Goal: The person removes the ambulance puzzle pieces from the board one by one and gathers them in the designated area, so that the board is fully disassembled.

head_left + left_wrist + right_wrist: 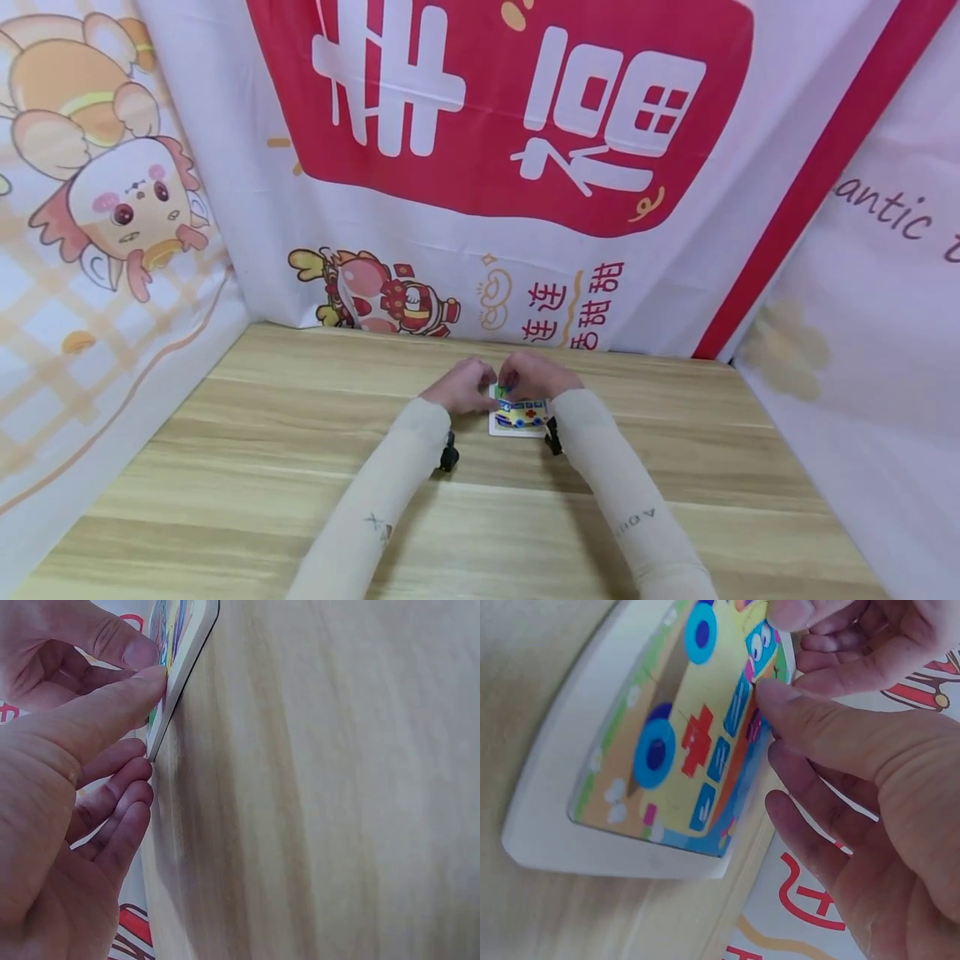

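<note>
A flat picture puzzle (pixel 517 432) with a white frame lies on the wooden table, showing a cartoon ambulance (pixel 695 744) with blue wheels and a red cross. At its far left corner my left hand (pixel 463 387) touches the picture with thumb extended; its other fingers spread loosely beside the frame in the left wrist view. My right hand (pixel 536 377) meets it there, its thumb (pixel 784 701) pressed on the picture near the ambulance's front. Its other fingers stay beyond the board's far edge. Whether a loose piece lies under the thumbs is hidden.
The wooden table (pixel 315 492) ends at a hanging white cloth (pixel 465 192) with a red printed panel, just behind the hands. Printed cloths also stand to the left and right. A black wrist camera (pixel 448 454) sits under the left sleeve.
</note>
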`<control>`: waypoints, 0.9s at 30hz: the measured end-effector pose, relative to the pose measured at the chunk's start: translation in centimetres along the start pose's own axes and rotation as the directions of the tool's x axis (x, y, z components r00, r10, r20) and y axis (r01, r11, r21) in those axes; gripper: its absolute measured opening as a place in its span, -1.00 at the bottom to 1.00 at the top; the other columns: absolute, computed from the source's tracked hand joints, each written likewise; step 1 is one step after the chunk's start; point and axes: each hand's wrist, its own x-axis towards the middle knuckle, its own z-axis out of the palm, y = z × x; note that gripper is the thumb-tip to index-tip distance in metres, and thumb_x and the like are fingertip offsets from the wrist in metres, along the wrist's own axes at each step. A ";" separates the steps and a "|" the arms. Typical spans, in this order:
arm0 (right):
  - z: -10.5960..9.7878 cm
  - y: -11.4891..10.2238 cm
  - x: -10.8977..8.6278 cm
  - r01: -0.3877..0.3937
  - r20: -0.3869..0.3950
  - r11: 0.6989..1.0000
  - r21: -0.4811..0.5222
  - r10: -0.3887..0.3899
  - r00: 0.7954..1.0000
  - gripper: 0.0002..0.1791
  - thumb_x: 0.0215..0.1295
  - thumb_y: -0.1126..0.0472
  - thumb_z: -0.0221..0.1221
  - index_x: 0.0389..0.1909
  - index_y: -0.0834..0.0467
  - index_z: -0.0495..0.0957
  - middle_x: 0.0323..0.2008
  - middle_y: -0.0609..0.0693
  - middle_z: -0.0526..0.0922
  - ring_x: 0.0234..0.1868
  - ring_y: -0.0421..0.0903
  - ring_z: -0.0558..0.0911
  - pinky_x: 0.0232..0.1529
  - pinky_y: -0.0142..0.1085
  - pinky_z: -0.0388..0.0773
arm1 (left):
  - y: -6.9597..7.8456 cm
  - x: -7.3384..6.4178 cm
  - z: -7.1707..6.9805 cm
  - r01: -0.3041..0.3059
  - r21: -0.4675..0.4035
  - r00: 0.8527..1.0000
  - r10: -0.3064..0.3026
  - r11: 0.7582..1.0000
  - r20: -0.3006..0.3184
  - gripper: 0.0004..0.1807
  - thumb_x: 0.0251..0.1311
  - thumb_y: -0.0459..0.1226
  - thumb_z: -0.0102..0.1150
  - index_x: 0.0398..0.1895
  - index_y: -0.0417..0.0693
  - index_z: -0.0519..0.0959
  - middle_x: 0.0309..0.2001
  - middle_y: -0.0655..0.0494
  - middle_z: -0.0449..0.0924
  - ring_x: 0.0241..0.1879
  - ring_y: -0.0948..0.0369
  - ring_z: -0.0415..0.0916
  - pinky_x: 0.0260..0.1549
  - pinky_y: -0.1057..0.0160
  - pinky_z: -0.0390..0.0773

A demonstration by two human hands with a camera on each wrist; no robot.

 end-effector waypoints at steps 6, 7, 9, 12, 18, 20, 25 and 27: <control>-0.4 0.4 0.4 -0.025 0.025 1.000 0.018 0.025 0.999 -0.71 0.20 0.44 0.44 -0.07 0.15 0.78 -0.15 0.02 0.82 -0.15 -0.15 0.72 0.07 -0.21 0.73 | 0.0 0.1 0.0 0.017 0.002 1.000 -0.017 1.000 -0.010 -0.51 0.16 -0.20 0.56 0.12 -0.20 0.67 0.08 -0.06 0.70 0.13 0.03 0.58 0.29 0.02 0.59; -0.4 0.5 0.5 -0.032 0.029 0.999 0.016 0.031 0.999 -0.71 0.19 0.44 0.44 -0.07 0.15 0.78 -0.14 0.01 0.82 -0.15 -0.15 0.72 0.08 -0.21 0.73 | 0.1 0.1 -0.1 0.016 0.002 1.000 -0.016 1.000 -0.012 -0.52 0.16 -0.20 0.56 0.11 -0.21 0.68 0.08 -0.07 0.70 0.13 0.03 0.59 0.28 0.01 0.59; -0.4 0.6 0.7 -0.037 0.031 0.999 0.001 0.037 0.999 -0.71 0.18 0.43 0.45 -0.08 0.13 0.78 -0.14 -0.01 0.82 -0.14 -0.16 0.72 0.08 -0.21 0.73 | 0.1 0.1 -0.1 0.015 0.001 1.000 -0.015 1.000 -0.019 -0.53 0.18 -0.21 0.55 0.10 -0.22 0.68 0.07 -0.08 0.71 0.12 0.02 0.59 0.28 0.01 0.59; -0.3 0.7 0.8 -0.039 0.037 0.999 0.006 0.039 0.999 -0.72 0.20 0.43 0.44 -0.09 0.12 0.78 -0.14 0.00 0.81 -0.15 -0.16 0.72 0.06 -0.21 0.73 | 0.0 0.2 0.1 0.015 0.002 0.999 -0.015 1.000 -0.033 -0.56 0.18 -0.23 0.55 0.07 -0.23 0.69 0.04 -0.08 0.72 0.09 0.03 0.59 0.26 0.01 0.59; -0.2 0.8 1.1 -0.045 0.041 0.998 0.040 0.043 0.998 -0.73 0.24 0.44 0.40 -0.08 0.13 0.75 -0.15 0.03 0.79 -0.21 -0.14 0.69 -0.06 -0.27 0.73 | -0.1 0.1 0.2 0.039 -0.014 0.997 -0.039 0.999 -0.062 -0.58 0.18 -0.25 0.55 0.05 -0.25 0.70 0.02 -0.08 0.74 0.06 0.05 0.61 0.25 0.02 0.60; -0.1 0.9 1.0 -0.057 0.039 0.998 0.038 0.056 0.998 -0.75 0.23 0.44 0.40 -0.10 0.14 0.75 -0.17 0.03 0.77 -0.22 -0.14 0.68 -0.07 -0.28 0.71 | -0.1 0.2 0.3 0.041 -0.024 0.997 -0.042 0.999 -0.063 -0.57 0.18 -0.24 0.54 0.06 -0.25 0.70 0.03 -0.09 0.74 0.07 0.05 0.62 0.26 0.02 0.60; -0.1 0.9 1.0 -0.056 0.039 0.998 0.011 0.055 0.998 -0.75 0.19 0.46 0.41 -0.13 0.16 0.72 -0.18 0.03 0.76 -0.21 -0.12 0.67 -0.03 -0.24 0.71 | 0.0 0.3 0.5 0.053 -0.053 0.996 -0.056 0.997 -0.064 -0.55 0.15 -0.25 0.56 0.07 -0.24 0.69 0.07 -0.09 0.73 0.11 0.03 0.61 0.29 0.03 0.59; -0.1 0.8 1.0 -0.043 0.040 0.999 -0.015 0.044 0.998 -0.74 0.19 0.46 0.41 -0.13 0.16 0.71 -0.18 0.02 0.76 -0.19 -0.13 0.67 0.01 -0.22 0.70 | 0.1 0.3 0.5 0.063 -0.056 0.996 -0.067 0.996 -0.065 -0.56 0.13 -0.26 0.58 0.06 -0.24 0.69 0.05 -0.08 0.73 0.10 0.03 0.61 0.29 0.03 0.59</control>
